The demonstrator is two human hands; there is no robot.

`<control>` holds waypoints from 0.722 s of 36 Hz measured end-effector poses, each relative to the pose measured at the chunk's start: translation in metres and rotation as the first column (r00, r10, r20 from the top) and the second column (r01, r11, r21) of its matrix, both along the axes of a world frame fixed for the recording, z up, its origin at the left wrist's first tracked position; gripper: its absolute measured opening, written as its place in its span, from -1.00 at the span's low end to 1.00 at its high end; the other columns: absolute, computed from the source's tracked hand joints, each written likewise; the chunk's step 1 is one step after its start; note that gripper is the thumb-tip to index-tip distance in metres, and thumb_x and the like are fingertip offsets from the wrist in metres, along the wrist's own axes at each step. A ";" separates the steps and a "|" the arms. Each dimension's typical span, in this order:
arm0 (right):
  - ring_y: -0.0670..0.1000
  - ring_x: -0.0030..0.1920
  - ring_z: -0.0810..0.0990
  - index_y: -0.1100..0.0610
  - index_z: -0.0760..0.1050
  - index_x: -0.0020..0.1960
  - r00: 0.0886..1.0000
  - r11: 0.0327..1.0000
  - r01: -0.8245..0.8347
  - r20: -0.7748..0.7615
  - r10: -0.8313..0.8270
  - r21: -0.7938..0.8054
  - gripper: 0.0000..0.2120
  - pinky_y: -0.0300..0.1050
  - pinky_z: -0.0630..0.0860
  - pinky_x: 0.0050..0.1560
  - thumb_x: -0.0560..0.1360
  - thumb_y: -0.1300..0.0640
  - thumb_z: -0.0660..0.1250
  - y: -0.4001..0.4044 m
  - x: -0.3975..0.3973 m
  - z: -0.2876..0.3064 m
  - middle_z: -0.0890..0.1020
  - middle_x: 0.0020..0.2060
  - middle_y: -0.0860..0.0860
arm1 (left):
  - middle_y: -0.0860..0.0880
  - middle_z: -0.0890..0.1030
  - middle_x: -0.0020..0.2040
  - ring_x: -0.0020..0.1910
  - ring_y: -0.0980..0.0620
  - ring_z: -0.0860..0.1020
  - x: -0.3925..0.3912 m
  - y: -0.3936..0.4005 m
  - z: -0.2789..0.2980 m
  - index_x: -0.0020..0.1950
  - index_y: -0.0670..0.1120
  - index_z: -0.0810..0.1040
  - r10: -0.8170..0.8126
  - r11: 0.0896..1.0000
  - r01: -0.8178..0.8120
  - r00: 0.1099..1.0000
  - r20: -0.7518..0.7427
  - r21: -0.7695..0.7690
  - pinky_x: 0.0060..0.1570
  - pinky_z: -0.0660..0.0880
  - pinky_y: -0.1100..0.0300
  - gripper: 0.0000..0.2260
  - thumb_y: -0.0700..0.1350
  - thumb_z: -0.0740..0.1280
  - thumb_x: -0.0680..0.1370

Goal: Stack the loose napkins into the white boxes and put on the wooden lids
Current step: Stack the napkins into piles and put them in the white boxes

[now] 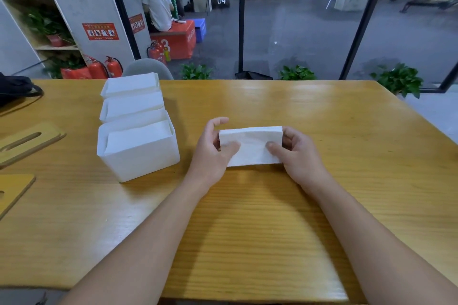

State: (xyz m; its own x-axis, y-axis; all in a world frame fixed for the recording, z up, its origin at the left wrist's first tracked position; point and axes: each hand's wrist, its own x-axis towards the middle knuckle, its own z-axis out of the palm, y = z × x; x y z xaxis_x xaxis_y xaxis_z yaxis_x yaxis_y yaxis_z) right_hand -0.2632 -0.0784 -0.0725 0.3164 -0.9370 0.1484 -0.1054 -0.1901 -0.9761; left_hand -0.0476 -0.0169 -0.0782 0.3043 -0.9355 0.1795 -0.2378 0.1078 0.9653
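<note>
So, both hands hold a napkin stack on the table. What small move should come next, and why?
Probably lift the napkin stack and carry it left toward the nearest white box. Both hands, left hand and right hand, already grip its ends, and that box is open, with napkins sitting below its rim, so it seems to have room. The wooden lids lie unused at the left.

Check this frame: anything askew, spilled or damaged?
Nothing stands out. Three white boxes sit upright in a row, napkins inside. The left hand and right hand grip a tidy napkin stack by its ends. The wooden lids lie flat on the table, not yet fitted.
</note>
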 end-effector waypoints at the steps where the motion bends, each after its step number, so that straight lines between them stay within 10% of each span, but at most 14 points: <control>1: 0.16 0.14 0.75 0.09 0.66 0.25 0.999 0.999 -0.010 0.033 0.009 0.031 -0.79 0.24 0.64 0.22 0.66 0.29 0.40 0.003 -0.002 0.000 0.79 0.08 0.06 | 0.02 0.71 0.05 -0.04 0.08 0.66 0.003 0.005 0.000 0.47 0.31 0.40 -0.033 0.999 0.033 0.999 0.019 0.030 0.04 0.64 0.04 -0.51 -0.01 0.50 0.62; 12: 0.06 -0.26 0.60 0.14 0.40 0.32 0.997 0.986 -0.052 0.072 0.041 0.160 -0.62 -0.01 0.68 -0.23 0.61 0.25 0.50 0.043 -0.009 0.003 0.61 -0.12 0.09 | -0.07 0.78 0.05 0.04 -0.17 0.75 0.014 0.067 0.007 0.34 0.09 0.32 0.002 0.993 0.007 0.997 -0.075 0.120 -0.07 0.74 -0.14 -0.59 -0.09 0.49 0.65; 20: 0.06 -0.30 0.64 0.14 0.49 0.00 0.984 0.990 -0.139 -0.118 0.135 -0.022 -0.87 0.20 0.68 -0.17 0.66 0.23 0.43 0.070 0.022 0.021 0.64 0.05 0.01 | -0.02 0.65 0.02 -0.19 0.00 0.61 0.051 0.124 0.015 0.16 0.04 0.44 0.031 0.998 -0.033 0.998 0.048 0.053 -0.14 0.50 -0.06 -0.79 -0.09 0.46 0.66; 26: 0.04 -0.23 0.66 0.09 0.61 0.10 0.968 0.966 -0.238 -0.105 0.228 -0.097 -0.97 -0.09 0.65 -0.22 0.69 0.19 0.40 0.081 0.073 0.042 0.65 0.11 -0.02 | 0.01 0.62 0.05 -0.11 -0.24 0.58 0.093 0.155 0.036 0.18 0.01 0.56 0.086 0.996 -0.086 0.980 0.179 -0.010 -0.09 0.51 -0.05 -0.89 -0.15 0.42 0.69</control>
State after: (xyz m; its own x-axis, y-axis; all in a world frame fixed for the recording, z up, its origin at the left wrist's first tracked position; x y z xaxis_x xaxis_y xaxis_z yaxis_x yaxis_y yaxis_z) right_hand -0.1905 0.0023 -0.0303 0.5413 -0.8155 0.2046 -0.1345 -0.3241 -0.9364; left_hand 0.0458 0.1376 -0.0422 0.3461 -0.9068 0.2405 -0.4153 0.0818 0.9060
